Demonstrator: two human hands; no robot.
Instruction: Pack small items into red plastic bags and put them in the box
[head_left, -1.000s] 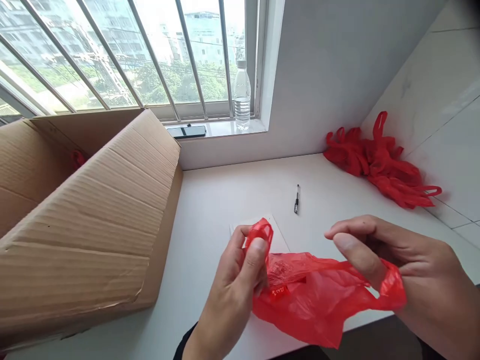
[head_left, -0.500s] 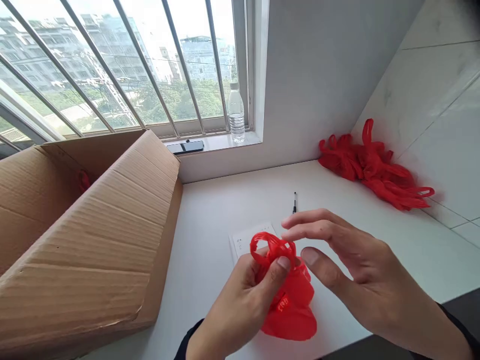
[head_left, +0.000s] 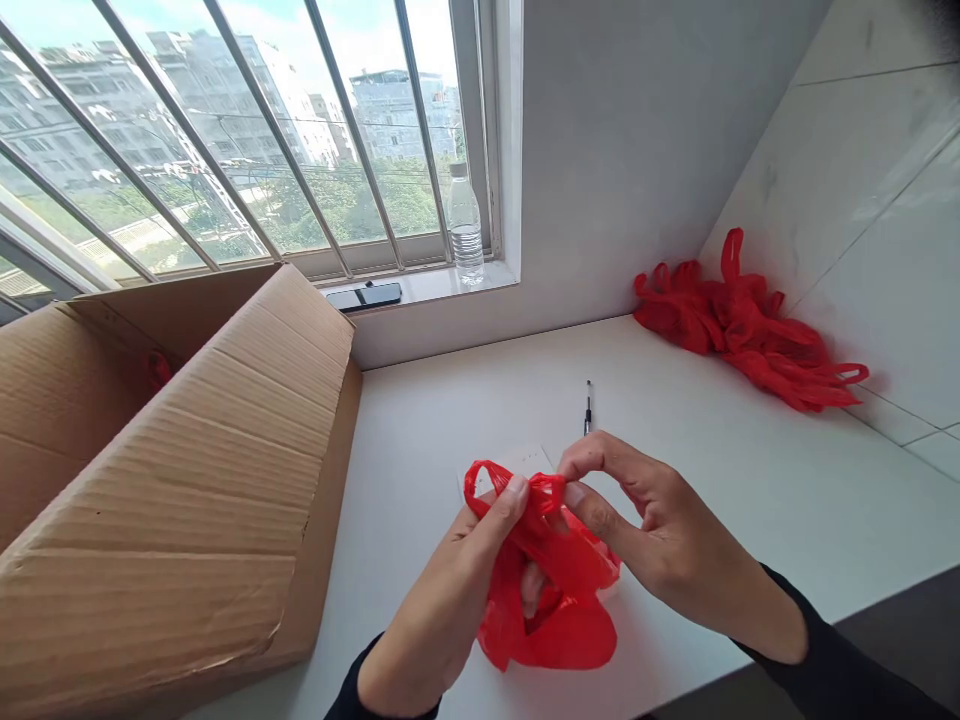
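Observation:
A thin red plastic bag [head_left: 574,610] with looped handles hangs between my hands, just above the white table. My left hand [head_left: 469,570] is closed on its upper part beside one handle loop, the thumb pressed on top; some of its fingers show through the red film. With thumb and forefinger, my right hand [head_left: 637,510] pinches the other handle at its edge. Partly covered by the bag and my hands, a white sheet of paper [head_left: 534,460] lies behind them. A pen [head_left: 588,405] rests beyond my right hand.
An open cardboard box [head_left: 195,470] takes up the left side, with something red inside. More red plastic bags [head_left: 739,325] are heaped in the far right corner. On the sill of the barred window stand a clear water bottle [head_left: 466,230] and a dark phone [head_left: 365,296], lying flat.
My right hand has closed from an open pose and now pinches a bag handle. The handles are spread apart, and my left hand has shifted slightly left.

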